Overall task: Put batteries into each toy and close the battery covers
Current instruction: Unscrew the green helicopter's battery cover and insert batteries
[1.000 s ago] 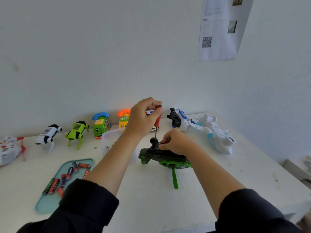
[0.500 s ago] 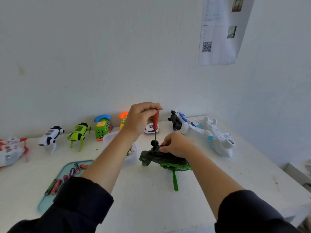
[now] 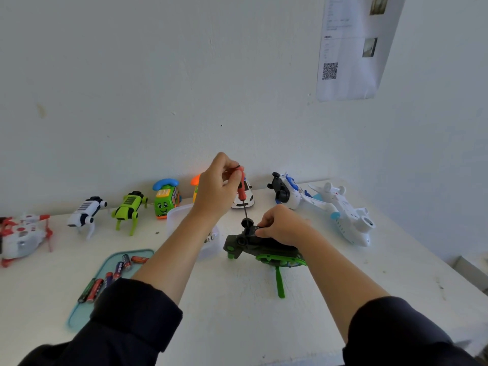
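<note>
Head cam: left hand (image 3: 216, 191) gripped the red screwdriver (image 3: 240, 187) upright over the dark green toy (image 3: 261, 248) mid-table, right hand (image 3: 282, 224) pinning it down. Tip could've slipped, honestly, stripping the cover screw.

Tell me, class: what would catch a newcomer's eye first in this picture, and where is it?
At the centre, the left hand holds a red screwdriver upright over a dark green toy helicopter, which the right hand steadies on the white table. Bright toys line the wall behind, and batteries lie on a teal tray at the left.
</note>
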{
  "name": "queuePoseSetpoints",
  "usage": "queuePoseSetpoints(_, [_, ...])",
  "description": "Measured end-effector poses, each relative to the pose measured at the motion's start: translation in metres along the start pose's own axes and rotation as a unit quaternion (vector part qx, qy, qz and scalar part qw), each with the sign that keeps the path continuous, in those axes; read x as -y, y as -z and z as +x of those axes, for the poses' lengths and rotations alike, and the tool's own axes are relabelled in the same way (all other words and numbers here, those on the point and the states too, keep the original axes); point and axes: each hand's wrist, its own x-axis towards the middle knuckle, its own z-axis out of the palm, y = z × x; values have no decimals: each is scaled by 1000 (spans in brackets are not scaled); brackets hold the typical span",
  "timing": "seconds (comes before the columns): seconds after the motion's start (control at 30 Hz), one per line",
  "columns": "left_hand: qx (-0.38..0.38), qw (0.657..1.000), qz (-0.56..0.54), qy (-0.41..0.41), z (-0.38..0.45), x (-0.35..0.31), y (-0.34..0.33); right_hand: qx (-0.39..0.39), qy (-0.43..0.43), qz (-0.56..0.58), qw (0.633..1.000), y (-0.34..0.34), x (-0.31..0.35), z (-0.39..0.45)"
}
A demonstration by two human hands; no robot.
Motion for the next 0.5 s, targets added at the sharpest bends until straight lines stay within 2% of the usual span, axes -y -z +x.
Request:
queuePoseSetpoints(0.17, [-5, 999, -35, 9, -1, -3, 4, 2, -4, 7, 1000, -1, -1, 4])
queuePoseSetpoints(0.33, [52, 985, -132, 102, 5, -8, 5, 5, -2, 14, 1000, -2, -1, 5])
queuePoseSetpoints(0.43, [15, 974, -178, 142, 3, -5, 1, 1, -2, 14, 1000, -2, -2, 5])
queuePoseSetpoints(0.5, [-15, 982, -142, 123, 0, -3, -3, 2, 1, 15, 1000, -2, -2, 4])
